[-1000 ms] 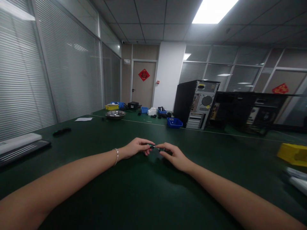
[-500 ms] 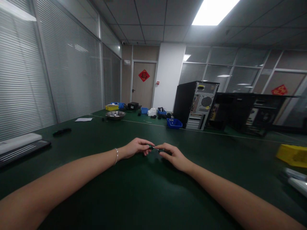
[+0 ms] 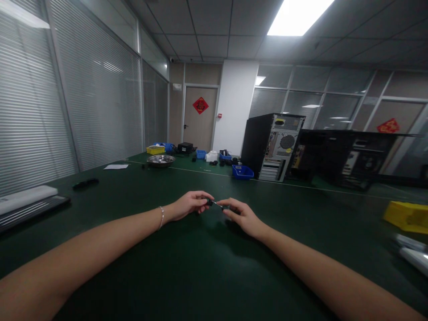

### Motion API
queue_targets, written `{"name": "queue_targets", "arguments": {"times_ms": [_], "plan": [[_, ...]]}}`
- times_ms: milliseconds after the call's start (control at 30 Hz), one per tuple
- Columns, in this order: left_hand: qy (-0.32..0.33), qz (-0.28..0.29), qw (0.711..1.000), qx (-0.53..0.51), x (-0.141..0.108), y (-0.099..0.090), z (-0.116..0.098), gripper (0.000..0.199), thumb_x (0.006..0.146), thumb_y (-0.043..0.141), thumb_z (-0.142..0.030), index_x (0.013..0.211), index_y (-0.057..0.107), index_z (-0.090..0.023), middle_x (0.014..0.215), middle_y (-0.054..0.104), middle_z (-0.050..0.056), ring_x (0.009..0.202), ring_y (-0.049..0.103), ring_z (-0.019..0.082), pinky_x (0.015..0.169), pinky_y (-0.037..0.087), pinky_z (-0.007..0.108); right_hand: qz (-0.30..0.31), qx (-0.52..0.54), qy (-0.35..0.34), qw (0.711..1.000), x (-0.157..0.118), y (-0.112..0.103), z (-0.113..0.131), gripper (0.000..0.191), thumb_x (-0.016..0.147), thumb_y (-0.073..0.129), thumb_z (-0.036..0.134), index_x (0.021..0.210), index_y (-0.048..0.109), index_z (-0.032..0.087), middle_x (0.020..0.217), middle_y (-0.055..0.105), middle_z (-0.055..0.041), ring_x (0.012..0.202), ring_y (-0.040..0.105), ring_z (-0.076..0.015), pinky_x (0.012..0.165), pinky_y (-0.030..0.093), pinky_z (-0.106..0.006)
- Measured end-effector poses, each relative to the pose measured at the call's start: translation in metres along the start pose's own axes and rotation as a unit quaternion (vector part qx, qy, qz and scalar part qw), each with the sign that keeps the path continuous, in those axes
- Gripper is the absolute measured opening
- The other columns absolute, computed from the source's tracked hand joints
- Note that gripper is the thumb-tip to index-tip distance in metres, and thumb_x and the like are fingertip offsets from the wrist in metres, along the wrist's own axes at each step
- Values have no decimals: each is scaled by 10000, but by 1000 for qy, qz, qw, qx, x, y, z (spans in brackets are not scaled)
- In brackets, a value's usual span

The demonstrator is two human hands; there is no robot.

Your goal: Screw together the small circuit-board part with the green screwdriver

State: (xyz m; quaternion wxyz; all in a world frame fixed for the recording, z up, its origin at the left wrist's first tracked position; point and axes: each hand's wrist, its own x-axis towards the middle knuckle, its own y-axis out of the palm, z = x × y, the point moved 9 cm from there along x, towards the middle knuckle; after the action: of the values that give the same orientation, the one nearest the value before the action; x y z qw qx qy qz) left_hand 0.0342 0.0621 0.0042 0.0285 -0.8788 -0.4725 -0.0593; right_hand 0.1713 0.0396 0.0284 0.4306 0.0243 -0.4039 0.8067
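My left hand [image 3: 191, 205], with a bracelet at the wrist, pinches a small dark part [image 3: 209, 202] between thumb and fingers. Its exact kind is too small to make out. My right hand [image 3: 243, 217] is closed on the dark handle of a small screwdriver [image 3: 217, 204]. The thin shiny shaft points left and meets the dark part. Both hands are held above the green tabletop [image 3: 187, 272], and the fingers hide most of what they grip.
A computer tower [image 3: 272, 147] stands at the back right, with a blue bin [image 3: 242, 172] beside it. A metal bowl [image 3: 161, 161] lies at the back left. A yellow bin [image 3: 406, 217] is at the right, a dark slim object [image 3: 86, 183] at the left.
The hands stay nearly in place. The small part in my left hand has turned a little, and slightly more of the shaft shows between the hands.
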Motion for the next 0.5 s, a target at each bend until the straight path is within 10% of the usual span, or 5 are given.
{"name": "queue_targets", "arguments": {"times_ms": [267, 500], "plan": [[-25, -7, 988, 152, -2, -21, -6, 273, 797, 581, -397, 906, 575, -146, 780, 560, 14, 662, 494, 116, 594, 363, 235, -23, 19, 16, 999, -2, -4, -6, 295, 889, 512, 327, 1160, 582, 237, 1045, 601, -43, 892, 546, -191, 763, 426, -317], [-37, 133, 908, 395, -14, 12, -9, 311, 808, 544, -457, 949, 618, -191, 858, 566, 15, 749, 506, 152, 659, 375, 258, -14, 21, 4, 1000, -2, -5, -1, 288, 886, 516, 315, 1155, 591, 246, 1099, 601, -43, 947, 545, -206, 818, 422, -342]]}}
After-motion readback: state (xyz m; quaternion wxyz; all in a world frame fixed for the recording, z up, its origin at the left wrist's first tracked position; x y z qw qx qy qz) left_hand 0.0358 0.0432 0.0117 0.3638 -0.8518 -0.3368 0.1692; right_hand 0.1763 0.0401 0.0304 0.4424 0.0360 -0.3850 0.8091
